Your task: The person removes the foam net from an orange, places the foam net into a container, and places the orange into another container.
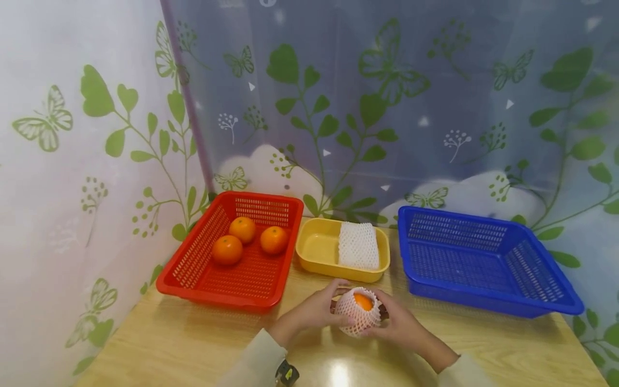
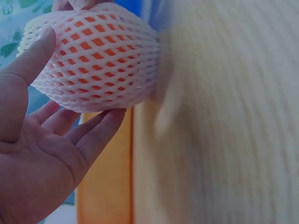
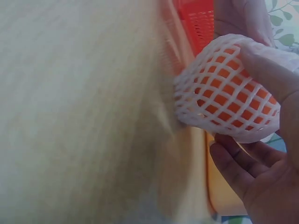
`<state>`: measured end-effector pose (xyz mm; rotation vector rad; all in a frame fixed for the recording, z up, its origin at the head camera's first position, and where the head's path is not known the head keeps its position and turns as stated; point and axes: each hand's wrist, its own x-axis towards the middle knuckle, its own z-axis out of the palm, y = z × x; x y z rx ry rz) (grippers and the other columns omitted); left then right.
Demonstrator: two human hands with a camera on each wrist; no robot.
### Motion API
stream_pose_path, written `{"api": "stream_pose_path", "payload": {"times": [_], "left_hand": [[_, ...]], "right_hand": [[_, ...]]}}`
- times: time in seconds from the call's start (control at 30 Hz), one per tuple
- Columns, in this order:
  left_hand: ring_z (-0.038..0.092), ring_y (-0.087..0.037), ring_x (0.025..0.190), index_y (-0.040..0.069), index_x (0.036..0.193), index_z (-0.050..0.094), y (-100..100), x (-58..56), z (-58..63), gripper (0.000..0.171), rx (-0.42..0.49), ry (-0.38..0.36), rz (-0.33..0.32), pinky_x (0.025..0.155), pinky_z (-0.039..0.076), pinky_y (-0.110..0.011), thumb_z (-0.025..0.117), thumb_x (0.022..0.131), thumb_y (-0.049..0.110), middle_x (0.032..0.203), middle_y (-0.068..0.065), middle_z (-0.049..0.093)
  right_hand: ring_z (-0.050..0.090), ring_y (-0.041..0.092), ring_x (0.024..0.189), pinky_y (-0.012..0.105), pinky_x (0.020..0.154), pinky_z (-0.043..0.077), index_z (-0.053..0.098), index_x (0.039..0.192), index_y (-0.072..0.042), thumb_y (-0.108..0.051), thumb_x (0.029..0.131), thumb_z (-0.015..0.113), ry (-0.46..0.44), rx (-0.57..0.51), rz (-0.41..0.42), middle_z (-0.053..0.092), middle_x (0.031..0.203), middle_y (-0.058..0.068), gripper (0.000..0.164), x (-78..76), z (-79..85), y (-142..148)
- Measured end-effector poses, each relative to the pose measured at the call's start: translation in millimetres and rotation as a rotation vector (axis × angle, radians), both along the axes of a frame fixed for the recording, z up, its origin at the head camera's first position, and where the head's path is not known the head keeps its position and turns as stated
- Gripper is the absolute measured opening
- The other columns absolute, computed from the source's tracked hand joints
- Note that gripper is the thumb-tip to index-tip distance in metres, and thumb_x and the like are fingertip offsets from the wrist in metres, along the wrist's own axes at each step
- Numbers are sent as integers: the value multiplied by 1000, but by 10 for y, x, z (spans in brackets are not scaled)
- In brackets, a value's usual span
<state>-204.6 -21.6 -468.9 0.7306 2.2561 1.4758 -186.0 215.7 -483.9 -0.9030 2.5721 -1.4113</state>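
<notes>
An orange (image 1: 363, 302) sits inside a white foam net sleeve (image 1: 357, 322), its top showing through the opening. My left hand (image 1: 320, 307) grips the sleeved fruit from the left, thumb on the near side and fingers curled round the far side. From the right, my right hand (image 1: 397, 321) holds it the same way. In the left wrist view the foam net (image 2: 98, 60) is stretched over the orange between thumb and fingertips. The right wrist view shows the right thumb (image 3: 268, 70) pressed on the net, with the fingers beneath it.
A red basket (image 1: 232, 301) with three oranges (image 1: 227, 250) stands at the left. Behind the hands is a yellow tray (image 1: 314, 258) holding flattened white foam nets (image 1: 359, 245). A blue basket (image 1: 464, 269) stands at the right. A patterned curtain (image 1: 338, 107) hangs behind the table (image 1: 203, 349).
</notes>
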Motion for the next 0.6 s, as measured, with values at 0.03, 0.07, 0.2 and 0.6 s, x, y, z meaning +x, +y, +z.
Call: {"api": "stream_pose_path", "payload": {"times": [0.03,0.07,0.2,0.6], "left_hand": [[58,-30,118,12,141,39,-7,0,-21,69,-11,2,-4,94,50,-32,78,84,17,143,-14,48],[58,-29,118,13,143,39,-14,0,-42,71,-22,7,-8,93,50,-31,78,84,18,143,-13,48],[61,-24,114,14,141,47,-20,1,-99,65,-42,-8,-20,89,51,-26,77,84,20,137,-8,54],[61,-23,113,16,140,49,-23,4,-135,60,-57,-41,-7,90,52,-28,75,86,20,135,-6,56]], "right_hand": [[62,11,88,28,72,56,46,136,-2,-27,77,84,0,2,-6,61,116,16,75,15,-18,-11],[62,11,87,28,72,56,47,137,-3,-28,76,84,-6,3,-12,61,116,15,75,30,-33,-20],[58,11,87,26,71,54,47,137,-4,-32,75,84,-29,46,-63,60,116,12,77,79,-72,-36],[60,29,101,29,77,55,43,143,-4,-31,85,76,-109,58,-80,54,132,19,72,85,-34,23]]}}
